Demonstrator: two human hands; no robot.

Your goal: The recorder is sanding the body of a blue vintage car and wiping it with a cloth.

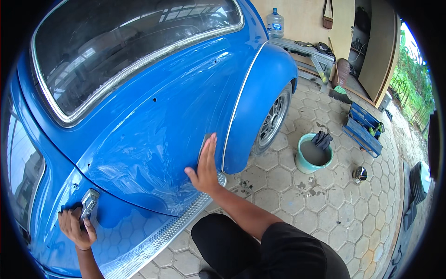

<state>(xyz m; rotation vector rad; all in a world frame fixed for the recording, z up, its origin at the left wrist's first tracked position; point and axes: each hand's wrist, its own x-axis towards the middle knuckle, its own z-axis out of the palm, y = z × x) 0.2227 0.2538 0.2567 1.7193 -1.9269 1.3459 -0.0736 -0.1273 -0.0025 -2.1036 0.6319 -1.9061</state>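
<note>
A blue rounded car fills the left and middle, its side panel (153, 139) streaked with whitish, wet-looking smears. Flat against this panel, close to the fender seam, lies my right hand (206, 169), fingers stretched upward and thumb apart. Beneath its fingers shows the edge of a thin grey-brown sheet (203, 148), which looks like sandpaper; the rest is hidden. At far left, my left hand (76, 229) rests on the door beside the chrome door handle (90, 201), thumb apart from the fingers. A dark patch at its fingertips may be a reflection or shadow.
A ribbed metal running board (162, 242) edges the car below. On the hexagonal paving stand a teal bucket (302, 160) of grey water with a dark glove over its rim, a small dark can (360, 174) and a blue toolbox (364, 128). A workbench (306, 53) stands behind.
</note>
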